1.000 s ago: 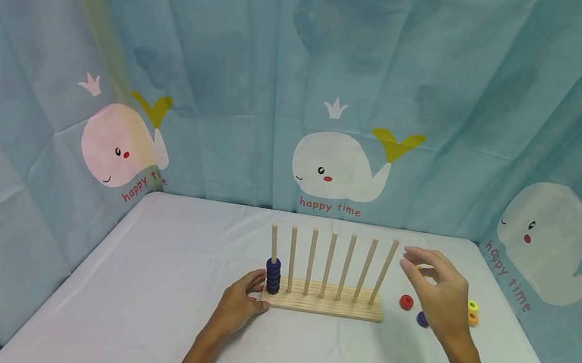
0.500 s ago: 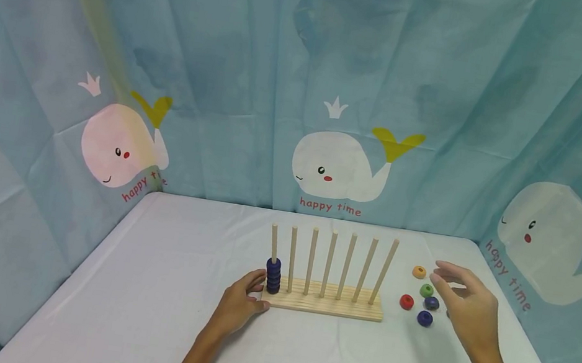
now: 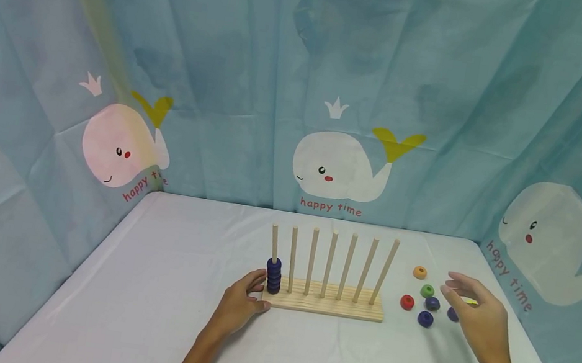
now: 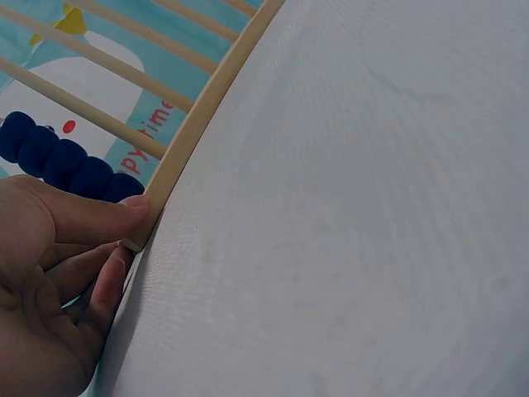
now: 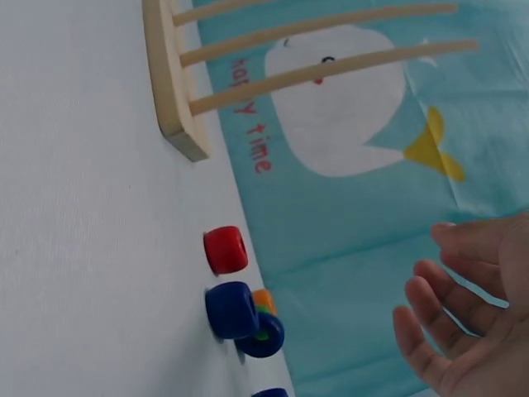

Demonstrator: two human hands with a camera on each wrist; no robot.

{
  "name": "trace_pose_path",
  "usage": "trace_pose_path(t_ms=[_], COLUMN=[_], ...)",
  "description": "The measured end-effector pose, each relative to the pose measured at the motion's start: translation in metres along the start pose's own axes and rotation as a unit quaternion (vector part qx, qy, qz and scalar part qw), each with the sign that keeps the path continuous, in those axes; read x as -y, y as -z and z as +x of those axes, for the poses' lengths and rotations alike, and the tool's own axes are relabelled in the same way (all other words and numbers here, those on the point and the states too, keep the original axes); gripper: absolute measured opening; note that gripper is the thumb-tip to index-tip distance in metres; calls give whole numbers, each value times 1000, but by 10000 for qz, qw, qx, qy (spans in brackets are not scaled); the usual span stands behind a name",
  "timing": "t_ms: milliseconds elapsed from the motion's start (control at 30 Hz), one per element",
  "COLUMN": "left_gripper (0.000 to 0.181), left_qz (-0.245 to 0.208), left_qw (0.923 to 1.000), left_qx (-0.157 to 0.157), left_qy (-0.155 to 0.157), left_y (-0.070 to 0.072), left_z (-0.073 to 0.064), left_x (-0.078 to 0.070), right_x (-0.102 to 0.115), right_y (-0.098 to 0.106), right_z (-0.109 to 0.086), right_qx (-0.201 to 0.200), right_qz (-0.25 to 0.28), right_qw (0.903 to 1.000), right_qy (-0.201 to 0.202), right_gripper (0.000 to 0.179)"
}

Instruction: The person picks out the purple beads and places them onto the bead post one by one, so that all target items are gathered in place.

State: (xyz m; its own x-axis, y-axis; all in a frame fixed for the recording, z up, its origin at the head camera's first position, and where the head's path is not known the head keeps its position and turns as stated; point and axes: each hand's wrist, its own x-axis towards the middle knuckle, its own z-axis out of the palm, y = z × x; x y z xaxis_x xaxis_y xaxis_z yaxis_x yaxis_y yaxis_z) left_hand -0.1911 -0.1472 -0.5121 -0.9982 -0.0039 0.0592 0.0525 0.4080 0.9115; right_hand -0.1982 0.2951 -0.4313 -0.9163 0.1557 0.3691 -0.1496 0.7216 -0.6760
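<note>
My left hand (image 3: 239,302) pinches the left end of a wooden peg rack (image 3: 325,307), thumb at the front edge and fingers round the end. A stack of several dark blue beads (image 3: 273,276) sits on the rack's leftmost peg; the other pegs are bare. To the right, my right hand (image 3: 482,320) hovers above loose beads with relaxed fingers, nothing between them in the right wrist view (image 5: 471,306). Nearby lie a red bead (image 3: 407,302), a green bead (image 3: 427,291), an orange bead (image 3: 420,272) and blue beads (image 3: 425,319). A yellow bead (image 3: 470,301) is partly hidden behind that hand.
The rack and beads stand on a white-covered table (image 3: 137,303). Behind it and along both sides hangs a blue curtain (image 3: 230,135) printed with whales. The upright pegs (image 3: 348,265) rise between the two hands.
My right hand has moved from beside the rightmost peg to the right and slightly lower, uncovering orange, green and blue beads. My left hand and the rack have stayed in place.
</note>
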Motion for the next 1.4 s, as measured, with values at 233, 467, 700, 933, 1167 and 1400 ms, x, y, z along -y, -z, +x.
trace_pose_path(t_ms=[233, 467, 700, 933, 1167, 1400], left_gripper=[70, 70, 70, 71, 71, 71], left_qz=[41, 4, 53, 23, 33, 26], left_qw=[10000, 10000, 10000, 10000, 10000, 10000], left_qx=[-14, -7, -4, 32, 21, 18], left_qy=[-33, -39, -53, -88, -34, -51], left_y=[0, 0, 0, 0, 0, 0], left_z=[0, 1, 1, 0, 1, 1], left_x=[1, 1, 0, 0, 0, 1], right_x=[-8, -22, -36, -44, -53, -60], right_y=[-1, -1, -1, 0, -2, -3], right_z=[-1, 0, 0, -2, -1, -1], right_qx=[247, 327, 359, 501, 738, 896], right_qz=[69, 46, 63, 65, -93, -155], right_qw=[9990, 9974, 9958, 9934, 9889, 9880], right_qy=[-369, -637, -836, -1030, -1288, -1253], right_gripper=[51, 53, 53, 54, 57, 55])
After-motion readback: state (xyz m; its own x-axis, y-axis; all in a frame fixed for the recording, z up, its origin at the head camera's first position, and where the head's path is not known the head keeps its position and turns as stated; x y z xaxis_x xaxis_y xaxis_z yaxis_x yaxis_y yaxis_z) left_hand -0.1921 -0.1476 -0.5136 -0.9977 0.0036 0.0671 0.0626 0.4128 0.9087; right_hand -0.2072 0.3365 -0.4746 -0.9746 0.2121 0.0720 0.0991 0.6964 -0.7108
